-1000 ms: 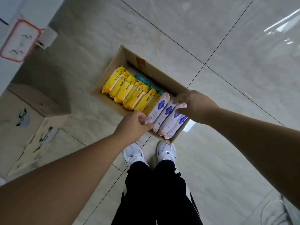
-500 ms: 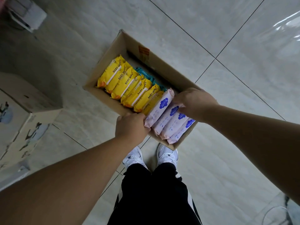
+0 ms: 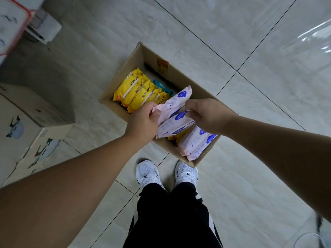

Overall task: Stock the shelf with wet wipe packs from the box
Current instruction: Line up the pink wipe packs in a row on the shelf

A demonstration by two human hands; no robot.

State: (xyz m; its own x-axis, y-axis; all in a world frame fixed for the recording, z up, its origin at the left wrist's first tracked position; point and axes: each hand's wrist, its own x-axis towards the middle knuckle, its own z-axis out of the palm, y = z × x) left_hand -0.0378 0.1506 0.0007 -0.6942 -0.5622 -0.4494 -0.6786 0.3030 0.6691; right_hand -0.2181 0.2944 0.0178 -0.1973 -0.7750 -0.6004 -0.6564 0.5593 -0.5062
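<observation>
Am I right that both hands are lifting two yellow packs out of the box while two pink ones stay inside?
Not quite: the packs being lifted are pink, not yellow. The head view shows the left hand and right hand gripping two pink packs above the box. Two more pink packs stay inside; the yellow packs stay untouched.

The box (image 3: 180, 74) sat on the floor (image 3: 232, 176) just ahead of the person's shoes (image 3: 166, 173). Inside it, one row of packs (image 3: 136, 90) lay at the left end, with more packs (image 3: 195, 142) at the right end. Two packs (image 3: 174, 115) were up between the left hand (image 3: 143, 122) and right hand (image 3: 209, 115), above the box's middle. Another carton (image 3: 30, 133) stood well off to the left.
</observation>
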